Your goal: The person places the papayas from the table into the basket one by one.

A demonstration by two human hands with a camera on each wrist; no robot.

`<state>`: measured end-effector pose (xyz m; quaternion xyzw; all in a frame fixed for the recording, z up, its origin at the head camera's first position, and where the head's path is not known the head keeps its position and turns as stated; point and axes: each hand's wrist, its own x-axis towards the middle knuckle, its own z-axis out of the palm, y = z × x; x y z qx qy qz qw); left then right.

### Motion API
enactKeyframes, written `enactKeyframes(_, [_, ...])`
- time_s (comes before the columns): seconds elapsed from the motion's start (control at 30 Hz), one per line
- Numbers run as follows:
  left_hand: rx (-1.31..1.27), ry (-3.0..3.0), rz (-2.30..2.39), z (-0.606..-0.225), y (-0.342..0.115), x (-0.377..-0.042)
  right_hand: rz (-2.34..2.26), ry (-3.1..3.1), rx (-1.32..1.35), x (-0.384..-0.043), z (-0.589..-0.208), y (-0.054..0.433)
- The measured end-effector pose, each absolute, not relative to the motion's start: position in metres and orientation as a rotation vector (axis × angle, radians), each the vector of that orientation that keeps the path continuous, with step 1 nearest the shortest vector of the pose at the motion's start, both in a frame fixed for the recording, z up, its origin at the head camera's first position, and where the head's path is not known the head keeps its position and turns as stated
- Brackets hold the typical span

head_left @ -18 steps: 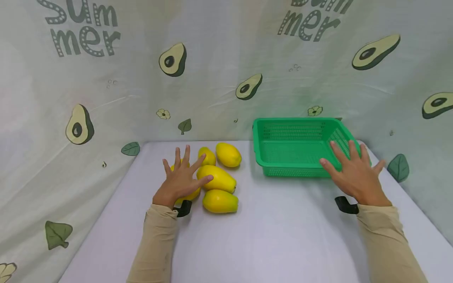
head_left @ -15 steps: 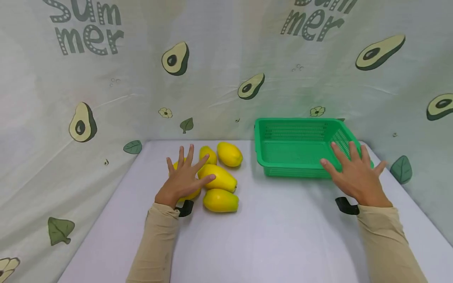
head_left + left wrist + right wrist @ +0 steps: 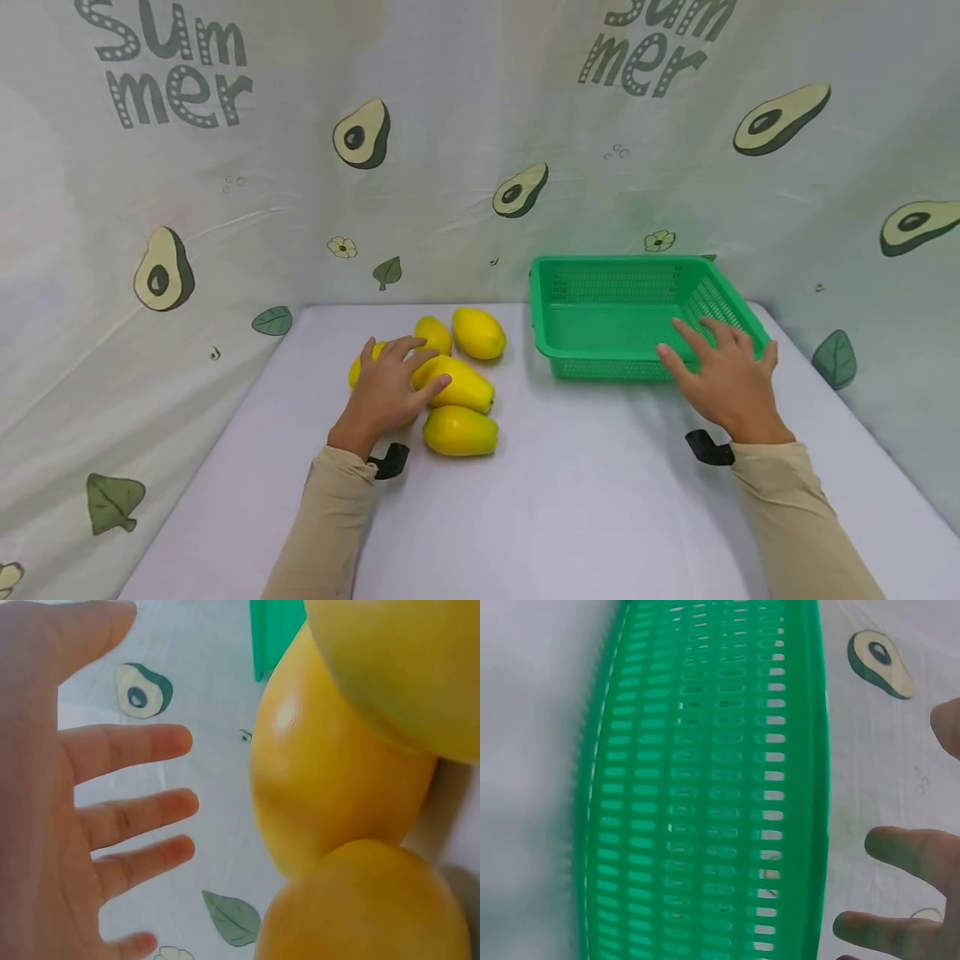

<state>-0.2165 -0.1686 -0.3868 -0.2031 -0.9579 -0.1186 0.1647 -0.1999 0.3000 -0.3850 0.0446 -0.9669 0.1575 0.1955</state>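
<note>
obs.: both arms stretch forward over the pale worktop [image 3: 570, 500]; neither side holds anything.

left hand [image 3: 386, 392]: left of centre in the frame, over a cluster of yellow fruits [image 3: 459, 383]. grip loose, fingers apart and, from the head view, slightly bent; the left wrist view shows a gap between fingertips and fruit.

fruits: at least five visible, all on the worktop. lowest in the frame is a fruit with a greenish end [image 3: 461, 431]; a round fruit [image 3: 480, 333] marks the cluster's upper right; a half-covered fruit [image 3: 357, 372] shows left of the hand. whether more lie behind it, i cannot tell.

green basket [image 3: 607, 369]: upright, right of centre; every fruit in sight is outside it.

right hand [image 3: 723, 375]: in front of the basket's near right corner in the frame, fingers spread, grip on nothing. touching the rim or not: cannot tell from the head view.

judgement: this looks like the reach, ahead of any pickup. the next move seems to call for the left fingers closing round one fruit, with the right hand perhaps steadying the basket. the fruits sit close together, so a neighbour could roll.
</note>
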Motion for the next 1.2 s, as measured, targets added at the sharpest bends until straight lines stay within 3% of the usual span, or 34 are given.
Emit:
enactKeyframes(0.77, [-0.803, -2.422, -0.509, -0.416, -0.169, -0.196, 0.451, -2.242, 0.25, -0.201, -0.429, 0.295])
enactKeyframes(1.2, [-0.851, -2.421, -0.539, -0.428, -0.176, -0.186, 0.585, -2.297, 0.176, -0.202, -0.446, 0.284])
